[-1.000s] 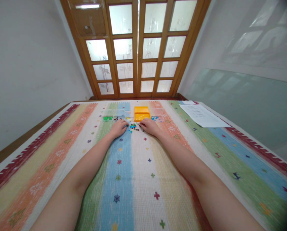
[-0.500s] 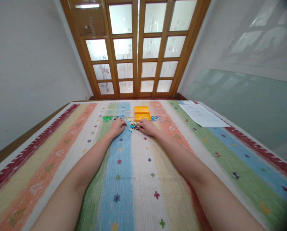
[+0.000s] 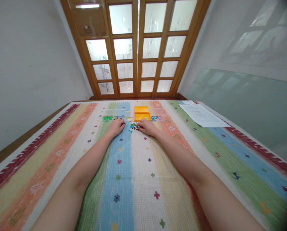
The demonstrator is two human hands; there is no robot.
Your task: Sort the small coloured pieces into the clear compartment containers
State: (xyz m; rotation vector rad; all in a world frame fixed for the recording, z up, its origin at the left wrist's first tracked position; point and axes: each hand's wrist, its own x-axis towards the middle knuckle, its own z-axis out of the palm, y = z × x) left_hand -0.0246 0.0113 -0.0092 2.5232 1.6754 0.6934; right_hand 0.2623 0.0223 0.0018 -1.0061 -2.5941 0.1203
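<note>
left hand [image 3: 117, 126] at clear boxes [image 3: 107, 118], grip not visible | right hand [image 3: 147, 126] touching small pieces [image 3: 133, 126], pinch unclear | yellow tray [image 3: 141, 113] just beyond, probably for easy reach

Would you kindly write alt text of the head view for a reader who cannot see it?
A left hand and a right hand flank a pile of tiny coloured plastic pieces on a striped multicoloured cloth, before an orange plastic tray.

Coloured bits [image 3: 133, 126] too small for ID; paper [image 3: 202, 115] text illegible; upper arms off-frame
</note>
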